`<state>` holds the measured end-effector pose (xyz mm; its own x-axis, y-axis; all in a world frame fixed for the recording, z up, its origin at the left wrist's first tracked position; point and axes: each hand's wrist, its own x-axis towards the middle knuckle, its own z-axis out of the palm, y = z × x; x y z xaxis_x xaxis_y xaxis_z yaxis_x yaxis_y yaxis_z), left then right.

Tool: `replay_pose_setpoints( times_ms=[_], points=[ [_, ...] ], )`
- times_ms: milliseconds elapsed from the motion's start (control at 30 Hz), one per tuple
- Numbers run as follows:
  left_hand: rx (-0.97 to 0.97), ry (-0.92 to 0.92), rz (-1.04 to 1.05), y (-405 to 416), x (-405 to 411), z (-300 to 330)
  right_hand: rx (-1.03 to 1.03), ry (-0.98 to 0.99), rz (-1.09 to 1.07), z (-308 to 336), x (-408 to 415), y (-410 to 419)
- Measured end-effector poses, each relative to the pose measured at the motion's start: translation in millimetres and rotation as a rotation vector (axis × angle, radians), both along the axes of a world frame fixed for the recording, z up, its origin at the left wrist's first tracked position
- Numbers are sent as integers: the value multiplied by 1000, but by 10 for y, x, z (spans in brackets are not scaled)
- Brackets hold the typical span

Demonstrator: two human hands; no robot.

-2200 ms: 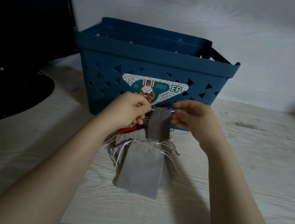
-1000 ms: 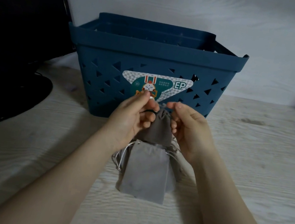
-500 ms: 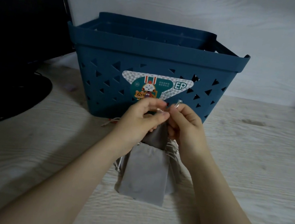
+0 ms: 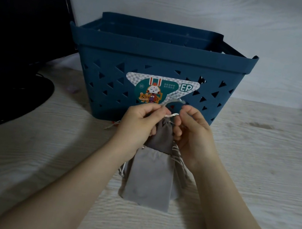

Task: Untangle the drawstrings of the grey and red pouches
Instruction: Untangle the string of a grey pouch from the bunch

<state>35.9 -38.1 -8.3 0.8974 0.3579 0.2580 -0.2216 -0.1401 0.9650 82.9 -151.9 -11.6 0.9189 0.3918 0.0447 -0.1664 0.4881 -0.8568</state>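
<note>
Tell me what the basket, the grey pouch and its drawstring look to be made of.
Basket: moulded plastic, matte dark blue, with cut-out triangles and a printed sticker. Grey pouch: soft cloth, likely velvety, since it creases and hangs limp. Drawstring: thin silvery cord or ribbon with a slight sheen, too blurred to tell further.

A dark blue plastic basket [image 4: 161,60], its wall pierced with triangular holes, stands just beyond the hands on a pale wood-grain tabletop [image 4: 259,152]. A cartoon rabbit sticker [image 4: 158,91] marked "EP" fronts it. A black monitor [image 4: 17,22] looms far left of the hands.
</note>
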Motion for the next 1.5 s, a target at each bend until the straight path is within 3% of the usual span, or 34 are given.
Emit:
replay_pose_setpoints(
  times_ms=[67, 200, 267, 367, 500, 600, 700, 900, 1067, 1300, 1500],
  points=[
    [-149, 57, -29, 15, -5, 10, 14, 95, -3, -29, 30, 11],
    [-578, 148, -281, 6, -49, 105, 24, 209, 1, -91, 51, 46],
    [-649, 190, -358, 9, -50, 123, 64, 201, -41, -90, 41, 49],
    [-511, 225, -331, 33, -24, 99, 95, 32, -127, -29, 6, 12],
    [-243, 212, -201, 25, -11, 93, -45, -386, -176, 24, -69, 7],
    [-51, 196, -124, 12, 21, 29, -136, -577, -151, 8, -125, 42],
    [168, 189, -152, 57, 27, -31, -234, -663, -151, -10, -146, 45],
    [610, 76, -130, 142, 1, -14, -222, -648, -101, -48, -105, 35],
    [431, 52, -109, 157, 9, -22, -303, -732, -152, -57, -78, 35],
    [432, -45, -140, 141, 26, -12, -469, -927, -319, -80, -48, 8],
    [265, -32, -114, 135, 35, 7, -514, -928, -350, -60, -87, 7]
  ],
)
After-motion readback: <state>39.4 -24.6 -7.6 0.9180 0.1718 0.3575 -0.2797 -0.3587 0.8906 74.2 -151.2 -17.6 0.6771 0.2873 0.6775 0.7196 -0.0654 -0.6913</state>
